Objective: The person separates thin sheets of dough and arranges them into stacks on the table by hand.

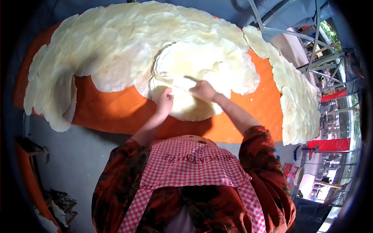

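Note:
A pile of thin, round, pale flatbreads [202,66] lies in front of me, brightly lit, its layered edges showing on the left. My left hand [166,101] is at the pile's near left edge, fingers curled in and thumb up, apparently pinching the rim of a flatbread. Over the near middle of the pile is my right hand [204,91], with a finger stretched out to the left and nothing visible in it. The underside of both hands is hidden. Many more overlapping flatbreads [116,35] cover the far side of the table.
An orange table cover [105,110] shows around the near side. More flatbreads [299,116] line the right edge, and some hang over the left end [62,101]. Metal frame bars [303,35] stand at the right, and grey floor [58,151] lies at the lower left.

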Demonstrator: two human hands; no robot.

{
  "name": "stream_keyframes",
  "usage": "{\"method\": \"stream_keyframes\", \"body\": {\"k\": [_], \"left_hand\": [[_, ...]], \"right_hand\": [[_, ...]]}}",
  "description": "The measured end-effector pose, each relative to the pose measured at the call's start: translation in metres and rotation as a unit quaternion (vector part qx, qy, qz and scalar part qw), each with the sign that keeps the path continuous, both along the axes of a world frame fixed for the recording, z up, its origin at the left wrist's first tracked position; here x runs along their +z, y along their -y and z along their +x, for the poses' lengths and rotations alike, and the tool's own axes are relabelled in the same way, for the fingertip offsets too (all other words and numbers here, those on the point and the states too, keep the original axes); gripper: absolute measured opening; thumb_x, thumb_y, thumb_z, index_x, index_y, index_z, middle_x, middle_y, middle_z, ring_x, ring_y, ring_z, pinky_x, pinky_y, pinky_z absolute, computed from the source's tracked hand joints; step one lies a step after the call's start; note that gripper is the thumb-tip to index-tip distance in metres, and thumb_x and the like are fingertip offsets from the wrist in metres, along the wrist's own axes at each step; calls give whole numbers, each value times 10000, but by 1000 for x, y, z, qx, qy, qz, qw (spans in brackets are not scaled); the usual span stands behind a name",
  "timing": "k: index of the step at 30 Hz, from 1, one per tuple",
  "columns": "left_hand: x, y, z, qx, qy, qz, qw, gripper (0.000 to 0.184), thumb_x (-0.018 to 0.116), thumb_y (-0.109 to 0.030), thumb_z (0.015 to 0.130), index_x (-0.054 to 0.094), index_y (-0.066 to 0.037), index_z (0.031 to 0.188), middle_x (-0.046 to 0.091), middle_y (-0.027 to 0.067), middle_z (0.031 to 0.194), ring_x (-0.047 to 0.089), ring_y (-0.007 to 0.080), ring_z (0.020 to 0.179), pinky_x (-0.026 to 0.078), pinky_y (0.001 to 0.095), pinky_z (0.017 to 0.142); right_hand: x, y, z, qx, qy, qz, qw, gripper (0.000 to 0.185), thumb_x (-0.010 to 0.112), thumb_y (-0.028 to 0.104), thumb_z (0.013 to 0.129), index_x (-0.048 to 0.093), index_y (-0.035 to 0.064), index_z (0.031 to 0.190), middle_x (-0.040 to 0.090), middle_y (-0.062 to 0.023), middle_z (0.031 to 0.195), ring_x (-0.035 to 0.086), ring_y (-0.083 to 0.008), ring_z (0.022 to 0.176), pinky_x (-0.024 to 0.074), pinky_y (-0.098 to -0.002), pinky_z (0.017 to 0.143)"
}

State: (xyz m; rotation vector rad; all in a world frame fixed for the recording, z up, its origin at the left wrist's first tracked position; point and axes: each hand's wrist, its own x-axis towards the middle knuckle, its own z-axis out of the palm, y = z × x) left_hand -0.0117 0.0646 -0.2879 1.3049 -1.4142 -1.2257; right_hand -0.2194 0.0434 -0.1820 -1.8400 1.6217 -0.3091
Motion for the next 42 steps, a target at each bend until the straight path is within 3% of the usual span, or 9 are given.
{"method": "stream_keyframes", "body": {"k": [4,6,8,10,11,17,25,27,42], "left_hand": [[17,-24,7,-127,262,-221,931,254,625,-65,748,624,-39,1001,587,138,1078,511,345,1045,417,420,910],[14,-34,4,-86,282,-275,915,233,621,-66,742,623,-37,973,570,134,1127,495,349,1085,413,425,912],[12,-31,3,-88,276,-287,913,187,609,-79,750,628,-41,933,566,129,1111,501,337,1070,423,436,891],[12,-32,2,-91,270,-284,915,153,602,-85,752,629,-45,897,564,127,1101,505,328,1067,432,443,871],[15,-32,1,-89,267,-277,919,140,601,-86,750,626,-46,882,564,128,1100,505,324,1072,436,443,862],[20,-30,1,54,137,-188,971,195,634,-38,743,602,-19,934,591,137,960,582,270,895,472,372,770],[11,-13,-1,160,-247,263,919,245,632,-25,791,501,12,995,584,88,915,631,205,808,547,297,697],[11,-11,-1,157,-274,286,905,214,623,-26,801,498,-1,973,589,91,925,633,210,813,554,309,710],[31,14,4,75,-297,331,892,114,607,-162,847,547,-78,894,560,45,845,550,158,797,499,329,706]], "right_hand": [[-52,-34,26,61,-131,-352,925,413,699,208,760,620,172,1163,662,-120,1004,624,-316,890,520,-402,773],[2,-23,32,28,-82,-126,988,453,683,227,780,580,154,1215,630,-150,1046,609,-339,865,512,-417,727],[-137,108,-107,65,-204,-155,964,369,617,341,812,600,47,1036,618,-160,889,608,-240,845,486,-403,729],[-44,182,-118,-237,-368,-323,839,321,604,341,789,628,37,888,608,-118,845,598,-224,831,471,-377,757],[82,198,-139,89,-258,-184,944,322,606,351,781,649,33,784,621,-104,771,611,-244,795,479,-386,721],[252,144,-83,47,-256,-380,887,172,618,189,725,684,44,789,643,-201,757,621,-378,703,501,-438,638],[42,-11,24,2,-266,-268,926,304,648,304,755,609,63,936,634,-148,709,637,-312,673,542,-413,619],[-43,-34,18,51,-206,-249,945,400,715,209,712,636,102,1089,616,-132,1032,604,-332,851,540,-400,695],[-44,-75,42,17,-249,-256,934,735,685,357,736,395,62,1344,431,-142,1345,447,-317,1202,449,-488,851]]}}
